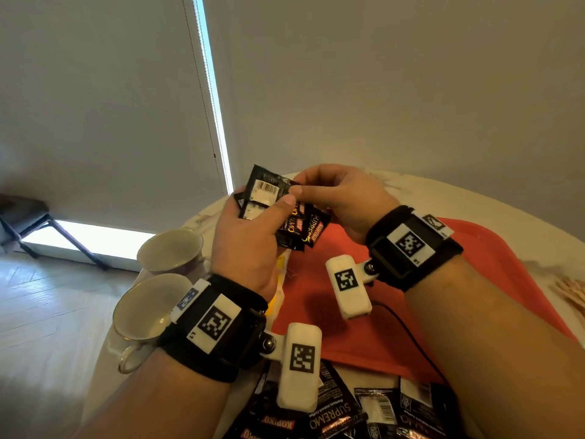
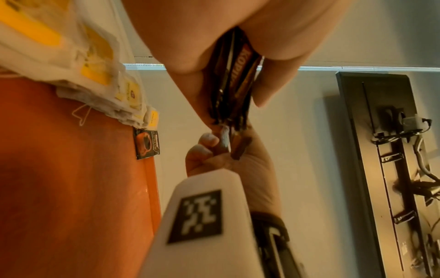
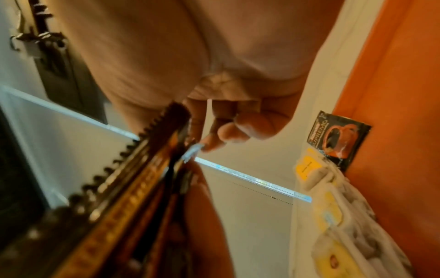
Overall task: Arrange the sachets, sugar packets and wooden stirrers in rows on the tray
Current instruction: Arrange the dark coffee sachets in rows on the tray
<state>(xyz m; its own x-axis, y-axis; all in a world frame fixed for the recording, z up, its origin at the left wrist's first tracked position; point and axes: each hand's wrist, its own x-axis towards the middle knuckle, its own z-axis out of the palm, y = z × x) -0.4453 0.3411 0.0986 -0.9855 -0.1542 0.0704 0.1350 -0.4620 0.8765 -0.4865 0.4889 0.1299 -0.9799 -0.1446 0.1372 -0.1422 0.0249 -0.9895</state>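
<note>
On the pale table (image 1: 474, 198) lies your orange tray (image 1: 395, 312). Above it your left hand (image 1: 250, 245) grips a fan of black sachets (image 1: 300, 226). Your right hand (image 1: 342, 198) pinches the top sachet (image 1: 266, 188).

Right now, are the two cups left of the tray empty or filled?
Empty. The head view looks into both cups and shows bare pale interiors, no liquid.
</note>
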